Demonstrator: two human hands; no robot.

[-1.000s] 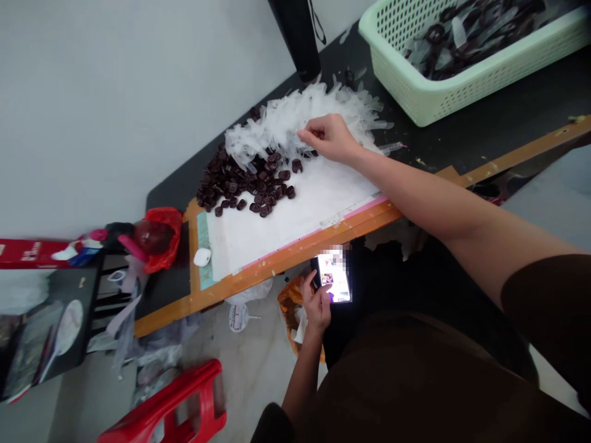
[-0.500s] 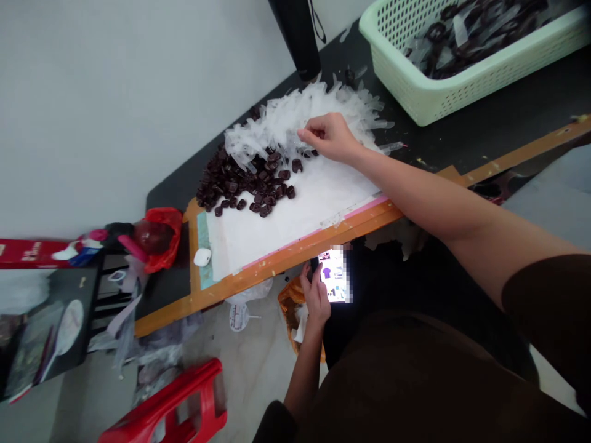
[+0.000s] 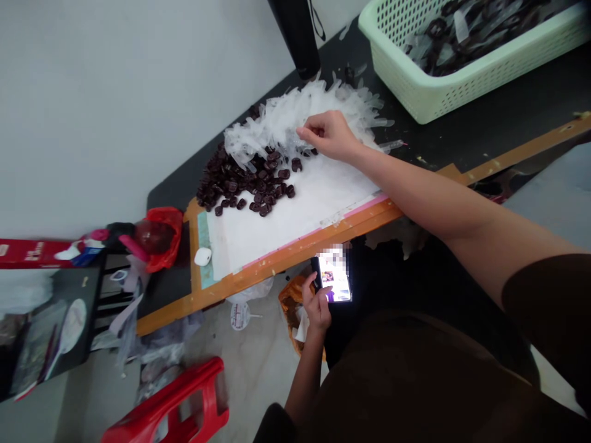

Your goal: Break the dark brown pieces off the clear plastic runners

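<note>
Pinching a clear sleeve [image 3: 295, 136] from the pile w/ our right hand [image 3: 330, 135] on the bench [image 3: 462, 147]; left hand [image 3: 317, 304] wraps a phone [image 3: 333, 280] below. Next probably needs lifting one sleeve free, then a dark piece [image 3: 297, 164] nearby.

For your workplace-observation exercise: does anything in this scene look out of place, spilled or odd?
Yes. The left hand holds a lit phone below the table edge while the right hand pinches clear wrappers. Dark pieces lie loose over the white sheet, and bags litter the floor.
</note>
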